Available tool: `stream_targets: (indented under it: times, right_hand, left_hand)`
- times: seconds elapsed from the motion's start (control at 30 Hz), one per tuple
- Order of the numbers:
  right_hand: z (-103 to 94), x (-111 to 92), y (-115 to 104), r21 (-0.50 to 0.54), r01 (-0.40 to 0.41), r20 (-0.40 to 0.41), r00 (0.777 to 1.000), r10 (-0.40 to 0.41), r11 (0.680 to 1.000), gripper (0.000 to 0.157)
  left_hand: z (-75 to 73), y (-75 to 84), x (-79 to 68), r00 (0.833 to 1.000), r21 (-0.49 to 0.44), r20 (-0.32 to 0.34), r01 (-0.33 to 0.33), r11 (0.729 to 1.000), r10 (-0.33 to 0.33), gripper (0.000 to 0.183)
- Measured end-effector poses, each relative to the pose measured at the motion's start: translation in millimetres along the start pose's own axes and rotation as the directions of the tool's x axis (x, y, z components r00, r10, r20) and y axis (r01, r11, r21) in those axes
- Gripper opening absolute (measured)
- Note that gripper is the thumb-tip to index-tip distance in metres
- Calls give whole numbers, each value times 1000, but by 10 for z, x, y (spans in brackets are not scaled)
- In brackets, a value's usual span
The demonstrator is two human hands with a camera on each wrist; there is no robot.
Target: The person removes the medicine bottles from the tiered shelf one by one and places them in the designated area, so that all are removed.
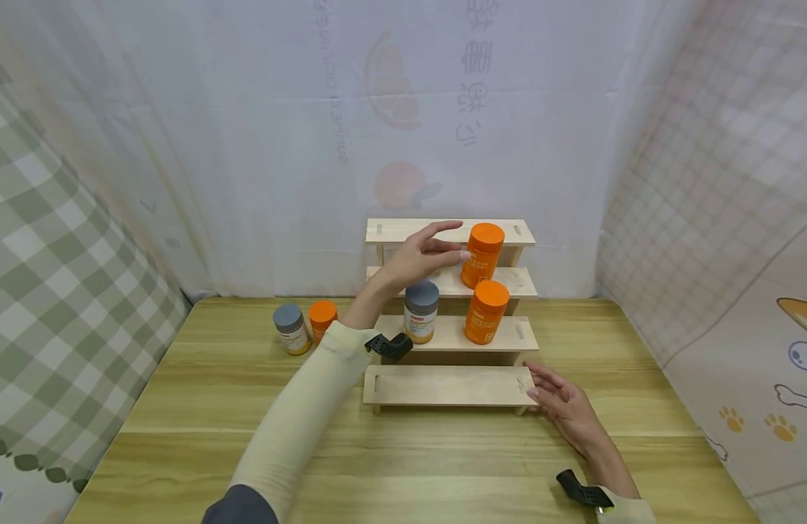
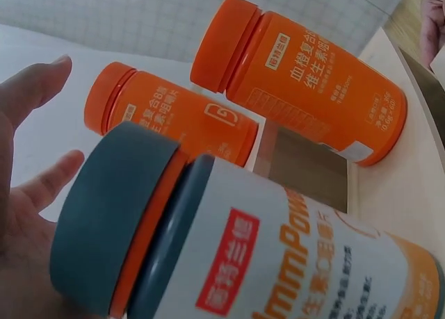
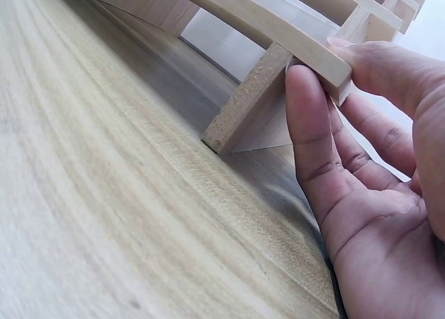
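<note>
A stepped wooden display rack (image 1: 450,386) stands on the table. My left hand (image 1: 429,255) reaches over it, fingers spread, beside an orange jar (image 1: 483,255) on the second tier from the top. In the left wrist view a gap shows between those fingers and that jar (image 2: 188,117). One tier lower stand a grey-capped jar (image 1: 420,313), below my left wrist, and another orange jar (image 1: 487,313). My right hand (image 1: 567,411) pinches the right end of the lowest board; the right wrist view shows the thumb above and a finger beneath the board's corner (image 3: 327,69).
On the table left of the rack stand a second grey-capped jar (image 1: 292,329) and an orange jar (image 1: 322,320) partly hidden by my left arm. A white curtain (image 1: 272,145) hangs behind the rack. Patterned cloths (image 1: 737,291) flank the table (image 1: 233,407).
</note>
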State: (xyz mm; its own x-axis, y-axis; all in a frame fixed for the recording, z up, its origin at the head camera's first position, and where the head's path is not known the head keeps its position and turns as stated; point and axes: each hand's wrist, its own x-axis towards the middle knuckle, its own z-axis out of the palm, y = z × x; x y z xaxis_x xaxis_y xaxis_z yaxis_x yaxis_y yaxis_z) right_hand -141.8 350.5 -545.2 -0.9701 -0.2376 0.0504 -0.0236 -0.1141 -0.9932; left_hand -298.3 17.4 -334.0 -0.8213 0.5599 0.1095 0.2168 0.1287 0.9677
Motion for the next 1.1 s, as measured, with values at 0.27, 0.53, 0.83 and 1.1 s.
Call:
stream_targets:
  times: [0.27, 0.53, 0.83, 1.1]
  right_hand:
    - [1, 7, -22, -3, -3, -2, 1000, 3, 1000, 53]
    - [-5, 8, -38, -10, -13, -12, 1000, 13, 1000, 54]
    - [4, -7, -19, 6, -22, -9, 1000, 22, 1000, 52]
    - [11, -2, -21, 18, -14, 3, 1000, 14, 1000, 52]
  left_hand:
    - [53, 67, 126, 999, 19, 47, 26, 999, -27, 70]
    - [105, 183, 214, 994, 60, 21, 107, 992, -109, 70]
    - [280, 181, 320, 984, 85, -10, 176, 981, -176, 71]
    - [303, 207, 333, 978, 62, -59, 205, 977, -201, 67]
